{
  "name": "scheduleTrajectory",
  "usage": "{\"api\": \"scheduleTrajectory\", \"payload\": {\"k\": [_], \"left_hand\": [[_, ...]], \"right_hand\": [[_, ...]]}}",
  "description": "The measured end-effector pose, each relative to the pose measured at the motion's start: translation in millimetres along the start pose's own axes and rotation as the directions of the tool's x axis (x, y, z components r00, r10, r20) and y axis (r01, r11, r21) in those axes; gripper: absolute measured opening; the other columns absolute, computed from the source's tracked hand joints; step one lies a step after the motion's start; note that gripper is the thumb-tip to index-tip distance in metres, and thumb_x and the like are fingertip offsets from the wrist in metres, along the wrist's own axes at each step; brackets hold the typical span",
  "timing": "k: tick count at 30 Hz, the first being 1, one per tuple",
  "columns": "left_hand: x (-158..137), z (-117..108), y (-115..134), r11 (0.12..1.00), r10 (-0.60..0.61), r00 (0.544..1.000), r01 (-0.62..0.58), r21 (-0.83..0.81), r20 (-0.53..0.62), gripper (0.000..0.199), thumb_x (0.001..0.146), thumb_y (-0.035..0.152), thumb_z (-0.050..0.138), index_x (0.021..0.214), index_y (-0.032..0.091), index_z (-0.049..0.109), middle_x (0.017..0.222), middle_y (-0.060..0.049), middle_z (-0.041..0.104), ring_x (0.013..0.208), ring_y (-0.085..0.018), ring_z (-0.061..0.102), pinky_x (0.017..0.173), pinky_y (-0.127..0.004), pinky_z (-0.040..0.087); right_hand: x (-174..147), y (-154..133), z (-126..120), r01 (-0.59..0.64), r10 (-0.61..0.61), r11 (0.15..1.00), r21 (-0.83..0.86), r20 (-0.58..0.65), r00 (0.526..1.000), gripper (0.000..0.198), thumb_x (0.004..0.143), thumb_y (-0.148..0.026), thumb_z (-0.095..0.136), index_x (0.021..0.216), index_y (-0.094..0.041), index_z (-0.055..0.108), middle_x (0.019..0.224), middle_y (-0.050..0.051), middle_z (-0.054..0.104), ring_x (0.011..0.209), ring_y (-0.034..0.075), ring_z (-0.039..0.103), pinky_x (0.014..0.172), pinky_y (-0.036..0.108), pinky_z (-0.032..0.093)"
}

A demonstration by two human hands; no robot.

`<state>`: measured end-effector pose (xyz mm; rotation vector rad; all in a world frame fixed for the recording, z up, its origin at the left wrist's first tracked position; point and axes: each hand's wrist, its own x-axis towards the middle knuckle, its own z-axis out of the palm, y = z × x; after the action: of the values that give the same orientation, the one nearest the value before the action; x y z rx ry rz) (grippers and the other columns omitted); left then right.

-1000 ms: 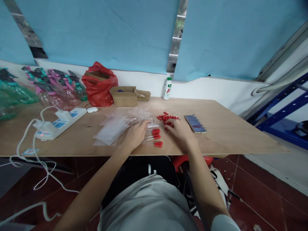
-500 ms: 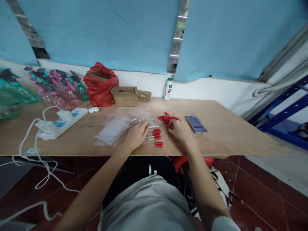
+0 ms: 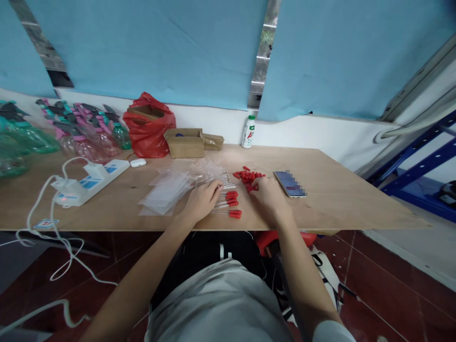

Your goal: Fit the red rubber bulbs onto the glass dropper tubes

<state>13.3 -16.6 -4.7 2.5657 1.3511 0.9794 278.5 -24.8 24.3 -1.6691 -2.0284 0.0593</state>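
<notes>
left hand [image 3: 201, 199] grasping clear tubes [image 3: 213, 179] beside red caps [image 3: 249, 176] | right hand [image 3: 269, 194] pinching a cap, grip partly hidden | risk: loose caps rolling off table [image 3: 338, 199]

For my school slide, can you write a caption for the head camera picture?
Left hand rests on clear glass dropper tubes while right hand touches small red rubber caps on a plywood table.

On your worktop [image 3: 338, 199] you have a phone [image 3: 289, 184], a white bottle [image 3: 248, 131], a cardboard box [image 3: 185, 142], a red bag [image 3: 148, 126], a power strip [image 3: 89, 182] and spray bottles [image 3: 81, 133].
</notes>
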Motion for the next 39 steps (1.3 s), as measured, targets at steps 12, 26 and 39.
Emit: {"api": "scheduleTrajectory", "payload": {"k": [12, 26, 39], "left_hand": [[-0.7, 3.1, -3.0, 1.000, 0.012, 1.000, -0.012, 0.004, -0.001, 0.022, 0.115, 0.032, 0.043, 0.118, 0.025, 0.063, 0.111, -0.004, 0.079, 0.097, -0.024, 0.074, 0.079, -0.034, 0.047], [-1.0, 1.5, -1.9, 1.000, -0.009, 1.000, 0.009, 0.018, 0.005, 0.027, 0.115, 0.035, 0.041, 0.121, 0.026, 0.065, 0.105, -0.004, 0.079, 0.092, -0.025, 0.074, 0.076, -0.035, 0.048], [-1.4, -5.2, -2.0, 0.994, 0.065, 0.981, -0.079, -0.070, -0.180, 0.032, 0.115, 0.036, 0.041, 0.119, 0.024, 0.070, 0.110, -0.006, 0.078, 0.100, -0.023, 0.073, 0.089, -0.035, 0.052]], "right_hand": [[3.3, -0.3, 5.8, -0.073, 0.073, 0.997, 0.010, -0.013, 0.997, 0.012, 0.082, -0.008, 0.069, 0.081, -0.019, 0.074, 0.088, 0.012, 0.078, 0.082, 0.027, 0.068, 0.081, 0.036, 0.049], [10.1, -0.9, 8.4, 0.025, -0.008, 0.979, 0.201, -0.082, 0.997, 0.017, 0.091, -0.016, 0.062, 0.102, -0.019, 0.075, 0.093, 0.008, 0.078, 0.086, 0.025, 0.069, 0.086, 0.036, 0.051], [5.2, -39.0, 12.5, 0.351, -0.372, 0.772, 0.530, -0.072, 0.926, 0.024, 0.109, -0.032, 0.059, 0.117, -0.023, 0.079, 0.113, 0.008, 0.081, 0.102, 0.023, 0.074, 0.094, 0.034, 0.055]]}}
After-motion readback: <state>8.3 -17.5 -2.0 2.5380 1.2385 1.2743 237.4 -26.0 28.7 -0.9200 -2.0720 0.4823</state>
